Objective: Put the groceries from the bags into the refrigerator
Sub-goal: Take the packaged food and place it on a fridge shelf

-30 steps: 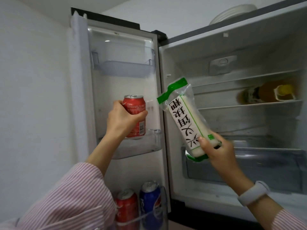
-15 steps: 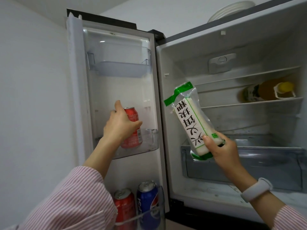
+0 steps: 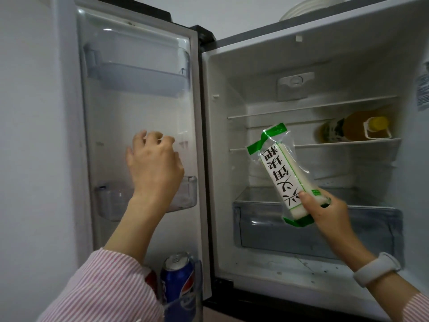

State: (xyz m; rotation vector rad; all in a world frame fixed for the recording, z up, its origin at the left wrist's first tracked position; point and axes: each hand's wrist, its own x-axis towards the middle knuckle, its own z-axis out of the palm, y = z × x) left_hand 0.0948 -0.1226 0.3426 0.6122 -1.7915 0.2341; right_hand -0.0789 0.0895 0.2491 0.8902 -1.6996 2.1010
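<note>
Open refrigerator (image 3: 301, 66), white green-trimmed packet (image 3: 285, 173), black characters, tilted

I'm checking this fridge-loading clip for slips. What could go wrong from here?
1. The right hand grips the rice cake packet only at its bottom end, tilted; it might slip or sag.
2. The left hand covers the middle door bin, hiding whatever it holds; something there could get knocked.
3. The oil bottle lies on its side on the shelf and may roll if bumped.
</note>
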